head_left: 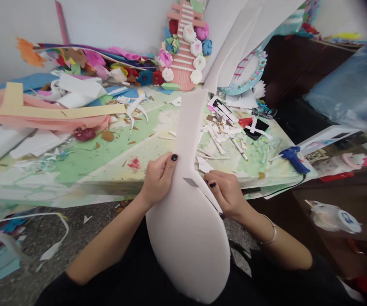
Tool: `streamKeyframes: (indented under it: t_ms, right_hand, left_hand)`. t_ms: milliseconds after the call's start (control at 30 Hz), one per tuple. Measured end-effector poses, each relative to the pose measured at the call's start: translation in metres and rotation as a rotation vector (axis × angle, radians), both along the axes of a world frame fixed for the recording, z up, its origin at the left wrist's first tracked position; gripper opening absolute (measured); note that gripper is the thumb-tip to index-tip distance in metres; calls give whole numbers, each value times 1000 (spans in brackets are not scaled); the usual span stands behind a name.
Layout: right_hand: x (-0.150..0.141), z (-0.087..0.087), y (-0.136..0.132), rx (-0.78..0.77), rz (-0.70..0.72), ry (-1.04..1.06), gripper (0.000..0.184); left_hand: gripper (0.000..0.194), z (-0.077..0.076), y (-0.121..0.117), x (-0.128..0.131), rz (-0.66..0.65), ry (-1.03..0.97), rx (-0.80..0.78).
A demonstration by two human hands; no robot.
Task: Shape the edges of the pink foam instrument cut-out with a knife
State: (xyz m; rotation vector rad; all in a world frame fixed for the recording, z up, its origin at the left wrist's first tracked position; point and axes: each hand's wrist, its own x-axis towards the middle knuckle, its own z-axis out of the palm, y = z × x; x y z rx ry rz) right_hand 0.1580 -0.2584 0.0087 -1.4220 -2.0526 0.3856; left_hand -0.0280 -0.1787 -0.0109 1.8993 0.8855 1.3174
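The left hand [158, 178] has its fingers closed on a large white foam-like board [188, 242] with a rounded body and a long, flared neck; the thumb presses on its face at the left edge, where the neck widens. The board slants down from these fingers toward the person's lap, its neck reaching over the worktop [119, 170], which has a green and cream covering. The right hand [226, 193] has its fingers curled in against a narrow white strip [209, 194] along the board's right edge; whether the strip is part of the board or a separate tool cannot be told. Between both sets of fingers, a small grey, four-sided flat piece [190, 182] shows on the board.

Beyond the right fingers are loose white scraps, slim pens [224, 111] and, farther right, a blue glue gun [293, 159]. Beyond the left fingers lies a pale yellow L-shaped strip [65, 112] on peach sheets. Past the neck's far end stands a pink panel [185, 78] with white bars, flanked by colourful paper flowers [199, 63].
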Motion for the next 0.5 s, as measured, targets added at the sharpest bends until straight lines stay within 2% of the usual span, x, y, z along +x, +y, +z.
streamKeyframes:
  t_ms: [233,400,500]
  right_hand:
    - [2,-5,-2,-6,-16,4,49]
    - [12,-18,-2,-112,-64,23,51]
    - [24,-19,-1,-185,-121,86,55]
  left_hand:
    - [39,0,-1,0,1,-9,-10]
    - [41,13,-4,-7,105,-51,79]
    - [42,18,-1,-10,119,-38,82]
